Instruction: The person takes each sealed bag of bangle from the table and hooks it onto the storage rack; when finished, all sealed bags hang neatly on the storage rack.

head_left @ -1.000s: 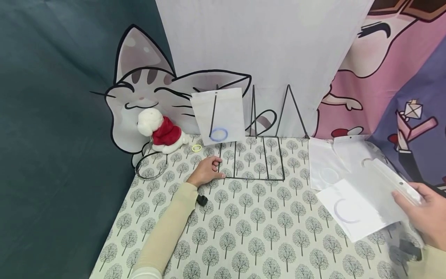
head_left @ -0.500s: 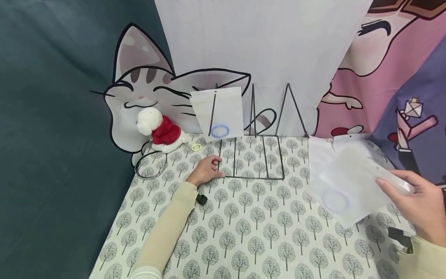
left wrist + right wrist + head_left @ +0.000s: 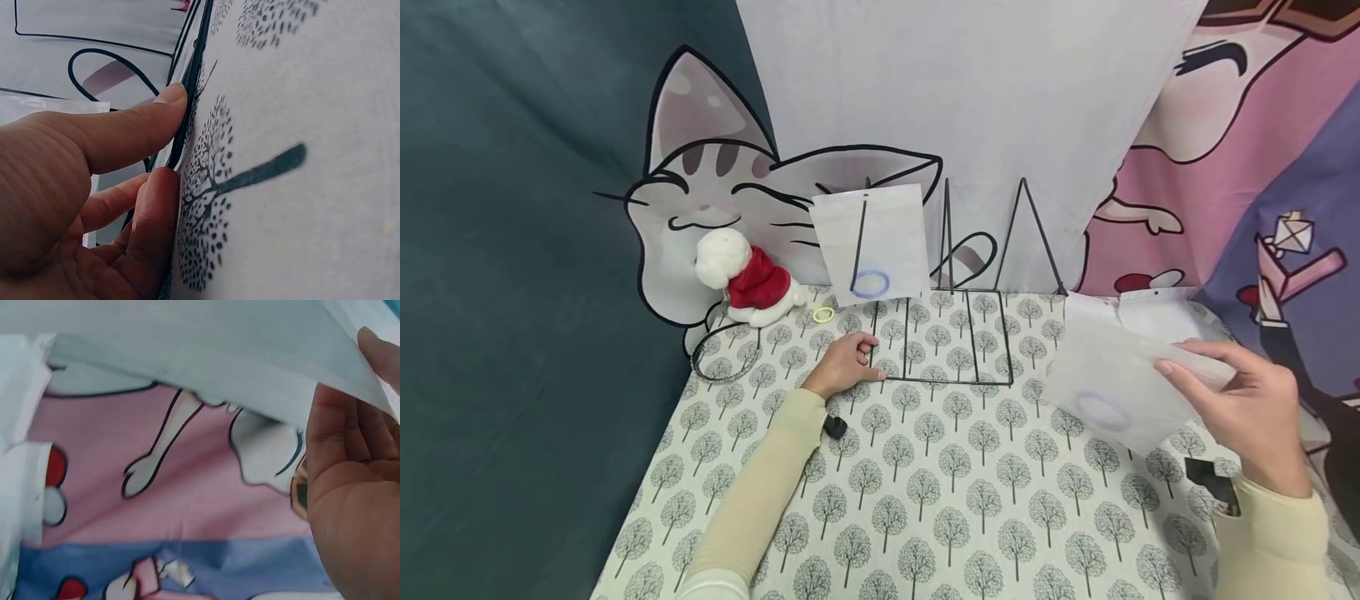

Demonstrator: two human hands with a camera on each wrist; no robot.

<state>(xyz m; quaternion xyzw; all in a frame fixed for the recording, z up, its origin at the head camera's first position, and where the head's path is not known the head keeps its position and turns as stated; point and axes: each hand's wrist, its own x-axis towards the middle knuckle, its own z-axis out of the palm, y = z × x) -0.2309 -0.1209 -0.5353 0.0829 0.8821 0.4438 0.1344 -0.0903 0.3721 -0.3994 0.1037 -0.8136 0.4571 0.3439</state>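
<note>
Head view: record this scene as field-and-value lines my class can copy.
Left hand: holds the black wire rack at its near left corner
Right hand: pinches a white packet by its edge
Hung packet: on the rack's left upright, blue ring showing
Plush toy: white, red clothing, left of the rack
Yellow ring: on the cloth, between toy and rack

The held bag (image 3: 1123, 396) looks smooth plastic, the rack (image 3: 943, 382) matt metal.
</note>
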